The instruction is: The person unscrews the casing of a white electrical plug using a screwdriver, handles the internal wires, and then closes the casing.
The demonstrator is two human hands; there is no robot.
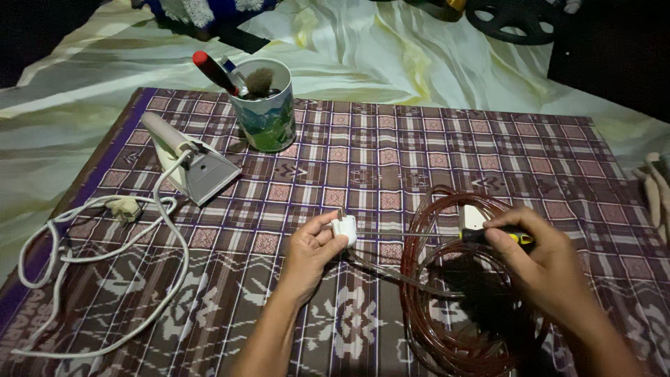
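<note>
cloth: I see a purple-brown patterned cloth (391, 160) covering the work surface, everything below sits on it.
cable coil: dark red coil of cable (447, 279) at lower right, loosely looped, lying flat; a lead runs from it left to the plug.
iron: white clothes iron (192, 164) at upper left, handle pointing up-left, its white cord (105, 279) snaking down the left edge in loose loops.
cup: printed cup (265, 105) behind the iron, a red-handled tool (213, 70) and a brush standing in it.
right hand: right hand (548, 265) comes in from lower right, forearm angled up-left, fingers wrapped closed round the screwdriver (499, 236); black-and-yellow handle, shaft level, pointing left at the plug.
left hand: left hand (310, 251) comes in from the bottom, wrist straight, thumb and fingers pinched on the white plug (345, 229), held just above the cloth near centre.
hands: apart, plug and screwdriver between them; can't tell if the tip touches the plug.
</note>
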